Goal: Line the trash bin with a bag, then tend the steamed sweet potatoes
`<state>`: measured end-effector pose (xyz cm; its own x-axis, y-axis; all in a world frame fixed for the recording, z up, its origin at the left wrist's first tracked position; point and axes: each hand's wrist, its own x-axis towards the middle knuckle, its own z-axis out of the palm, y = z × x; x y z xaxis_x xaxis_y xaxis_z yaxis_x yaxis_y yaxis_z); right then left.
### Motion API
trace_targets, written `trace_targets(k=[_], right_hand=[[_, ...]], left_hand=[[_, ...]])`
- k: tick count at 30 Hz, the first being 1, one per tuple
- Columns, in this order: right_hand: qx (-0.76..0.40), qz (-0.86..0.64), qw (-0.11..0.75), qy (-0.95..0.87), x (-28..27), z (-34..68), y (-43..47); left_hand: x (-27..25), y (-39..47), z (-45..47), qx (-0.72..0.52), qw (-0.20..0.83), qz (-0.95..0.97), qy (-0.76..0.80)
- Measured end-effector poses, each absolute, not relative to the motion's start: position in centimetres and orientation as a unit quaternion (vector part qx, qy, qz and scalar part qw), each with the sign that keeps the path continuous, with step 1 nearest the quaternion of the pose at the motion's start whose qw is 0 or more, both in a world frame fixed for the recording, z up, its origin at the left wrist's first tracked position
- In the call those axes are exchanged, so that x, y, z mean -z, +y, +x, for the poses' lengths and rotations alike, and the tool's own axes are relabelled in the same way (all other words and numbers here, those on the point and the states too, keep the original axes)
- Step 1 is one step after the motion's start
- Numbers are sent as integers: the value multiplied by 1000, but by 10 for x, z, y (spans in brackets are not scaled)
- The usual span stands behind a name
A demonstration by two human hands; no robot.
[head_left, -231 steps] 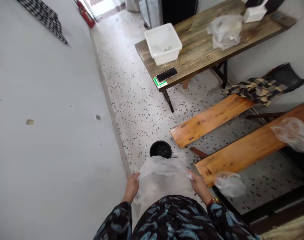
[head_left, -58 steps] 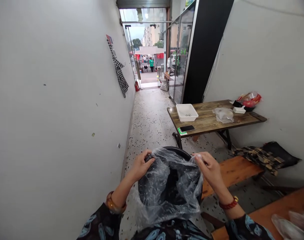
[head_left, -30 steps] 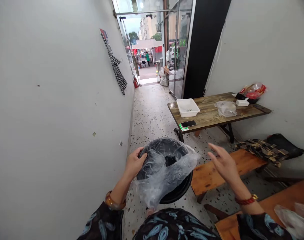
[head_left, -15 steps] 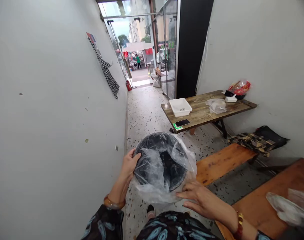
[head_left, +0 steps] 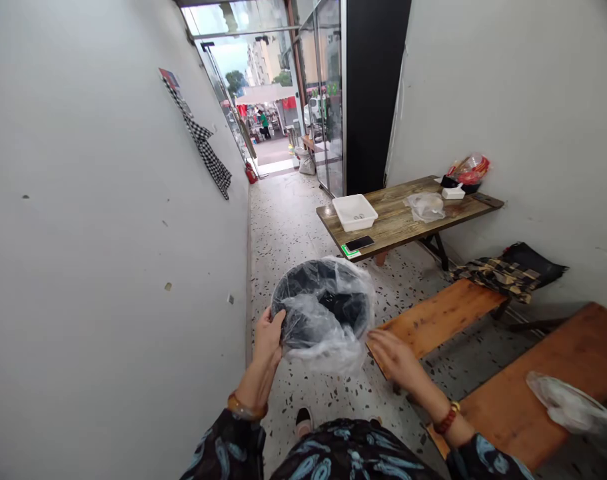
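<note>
Between my two hands is a round, black bin (head_left: 344, 305), tipped a bit toward me, with its wide mouth open. A thin, clear bag (head_left: 328, 361) lines it, all crinkly and shiny, and hangs in soft folds over the near rim. My left hand (head_left: 269, 337) pinches the side of the bin and the bag, thumb on the inside and fingers behind. My right hand (head_left: 393, 357) is at the other side, fingertips by the bag's loose edge; it is blurry, so I can't tell if it pinches the plastic.

Left of my left hand is a flat white wall (head_left: 168, 287) with little chips. Below both hands, the hard floor (head_left: 283, 393) is pale with dark specks. Just beside my right hand is a long bench (head_left: 438, 317) of smooth orange wood with dark spots.

Farther ahead of my hands is a table (head_left: 398, 217) of rough brown wood with streaky lines. It holds a white tub (head_left: 354, 217) with round corners and a flat black phone (head_left: 360, 243).
</note>
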<state>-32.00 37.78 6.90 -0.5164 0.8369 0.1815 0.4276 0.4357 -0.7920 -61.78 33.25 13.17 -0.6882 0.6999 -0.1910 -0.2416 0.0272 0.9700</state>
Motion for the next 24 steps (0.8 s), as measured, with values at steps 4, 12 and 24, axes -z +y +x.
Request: trace_targets(k=[4, 12, 24], right_hand=[[-269, -413, 381, -783, -116, -319, 376], [-260, -247, 209, -910, -90, -370, 316], [-454, -399, 235, -761, -121, -281, 377]], left_hand=[[-126, 336, -611, -690, 324, 174, 623], [-129, 334, -604, -676, 360, 173, 619], [-121, 315, -583, -604, 327, 288, 667]])
